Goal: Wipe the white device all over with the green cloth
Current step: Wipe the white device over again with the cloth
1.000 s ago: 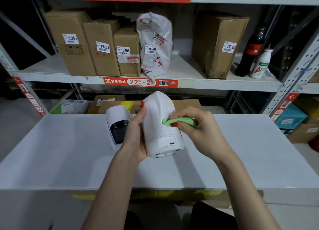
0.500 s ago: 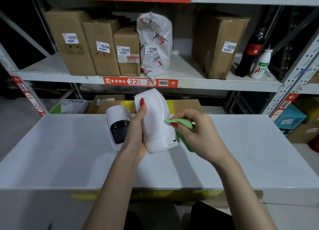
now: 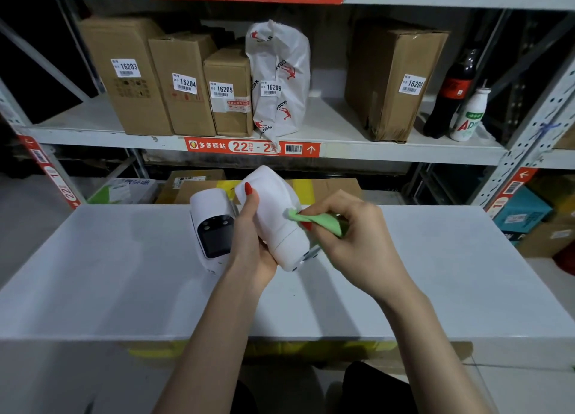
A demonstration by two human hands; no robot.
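White table (image 3: 124, 289), left hand (image 3: 252, 245) gripping white device (image 3: 277, 214) (fingers hidden), right hand (image 3: 351, 239) pinching green cloth (image 3: 320, 220)

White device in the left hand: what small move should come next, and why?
Probably draw the green cloth down the white device toward its lower end. The right hand pinches the cloth against the middle of its side, while the left hand grips it above the table.

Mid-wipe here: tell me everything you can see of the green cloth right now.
The green cloth is small, soft-looking, plain light green and bunched into a twisted fold. The right hand pinches it, hiding much of it. Its free tip presses against the right side of the white device, which the left hand holds tilted above the table.
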